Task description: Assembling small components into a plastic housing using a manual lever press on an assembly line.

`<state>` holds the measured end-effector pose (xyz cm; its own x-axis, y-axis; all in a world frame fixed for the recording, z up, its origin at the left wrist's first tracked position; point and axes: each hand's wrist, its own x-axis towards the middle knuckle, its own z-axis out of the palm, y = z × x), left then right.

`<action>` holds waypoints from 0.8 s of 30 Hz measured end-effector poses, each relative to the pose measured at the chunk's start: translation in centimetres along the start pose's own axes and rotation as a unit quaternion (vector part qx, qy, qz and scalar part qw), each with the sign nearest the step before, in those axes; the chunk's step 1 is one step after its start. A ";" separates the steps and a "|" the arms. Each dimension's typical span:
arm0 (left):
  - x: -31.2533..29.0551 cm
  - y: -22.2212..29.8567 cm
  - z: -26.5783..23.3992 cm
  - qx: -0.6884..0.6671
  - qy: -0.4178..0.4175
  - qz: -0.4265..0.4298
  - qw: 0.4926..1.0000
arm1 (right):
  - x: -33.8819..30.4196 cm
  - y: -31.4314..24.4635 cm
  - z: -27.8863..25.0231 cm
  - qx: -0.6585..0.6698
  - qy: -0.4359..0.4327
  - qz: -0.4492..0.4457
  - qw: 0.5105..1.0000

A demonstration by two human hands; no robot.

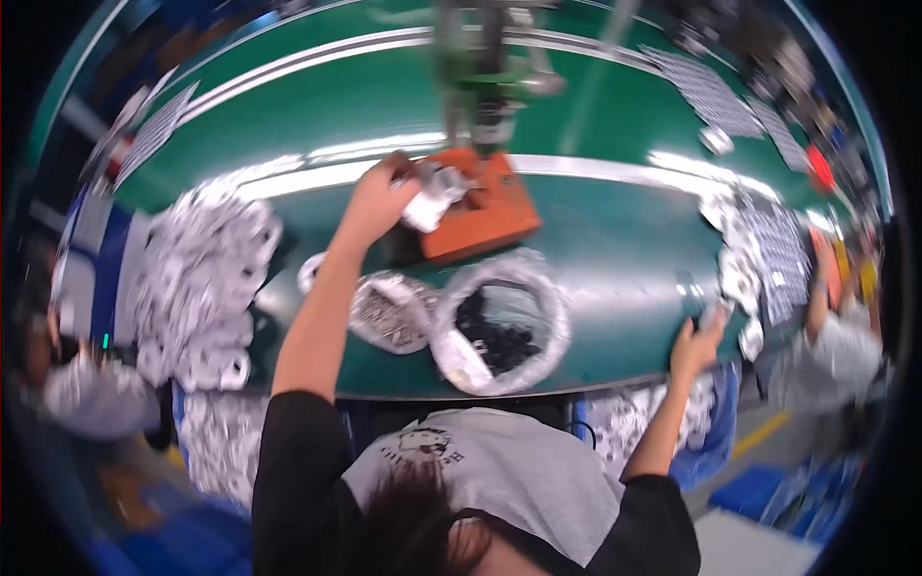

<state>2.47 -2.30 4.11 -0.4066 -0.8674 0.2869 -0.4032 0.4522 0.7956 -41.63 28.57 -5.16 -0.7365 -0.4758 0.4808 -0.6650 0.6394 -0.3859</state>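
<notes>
My left hand [376, 200] reaches up to the left edge of an orange block-shaped fixture [490, 226]. Its fingers are closed on a white plastic part [423, 213], smeared by motion. Above the fixture stands a press-like machine head [492, 106]. Low on the right, my right hand [695, 348] is closed around a small whitish part [713, 315], beside a row of white parts [740, 274]. Between my arms sit a plastic-lined round container [555, 336] with black pieces [495, 336] in it and a smaller bag of small metal pieces [389, 322].
A large heap of white parts [202, 278] covers the left end of the green table [624, 230]. Blue bins of white parts [226, 432] stand below its front edge. A metal rail [615, 171] crosses behind the fixture. Other people work at far left and right [831, 355].
</notes>
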 end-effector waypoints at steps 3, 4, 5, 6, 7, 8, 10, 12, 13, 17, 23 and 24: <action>0.7 -2.5 -0.5 -0.076 0.182 -0.053 0.979 | -0.5 0.5 0.3 0.109 0.069 0.023 0.991; 1.1 -3.3 -0.3 -0.113 0.215 -0.093 0.965 | -0.4 1.3 0.3 0.114 0.053 0.046 0.991; 1.4 -3.5 -0.3 -0.129 0.219 -0.090 0.963 | -0.5 1.1 0.2 0.128 0.058 0.026 0.990; 1.5 -3.8 -0.6 -0.146 0.221 -0.086 0.961 | -0.6 0.5 0.2 0.137 0.053 0.019 0.989; 1.9 -4.5 -0.8 -0.040 0.206 -0.024 0.977 | -0.6 0.3 0.2 0.138 0.051 0.015 0.989; 2.0 -5.2 -1.0 -0.041 0.208 -0.026 0.977 | -0.5 0.2 0.0 0.158 0.036 0.033 0.986; 1.7 -6.2 -1.4 0.001 0.250 0.010 0.968 | -0.6 -0.2 0.2 0.215 0.083 0.004 0.973; 0.7 -4.5 -2.7 -0.014 0.186 -0.062 0.980 | -0.9 0.2 0.8 0.258 0.171 0.029 0.950; -0.3 -3.5 -3.8 -0.002 0.150 -0.091 0.984 | -0.7 2.2 1.5 0.320 0.172 0.068 0.929; -5.0 -6.9 -11.0 0.331 0.128 -0.076 0.932 | -0.8 2.2 0.4 0.373 0.082 0.134 0.914; -13.4 -7.6 -18.6 0.659 0.027 -0.228 0.716 | -0.5 -4.8 0.8 0.575 -0.099 0.131 0.801; -14.3 -8.5 -19.1 0.669 0.031 -0.186 0.719 | -0.4 -5.9 0.9 0.595 -0.118 0.137 0.783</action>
<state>27.35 2.33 3.45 -0.0468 -0.9689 0.2428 -0.9195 -0.0532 -0.3895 -37.52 24.40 -3.79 -0.7804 -0.6076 0.1473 -0.0188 -0.2127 -0.9769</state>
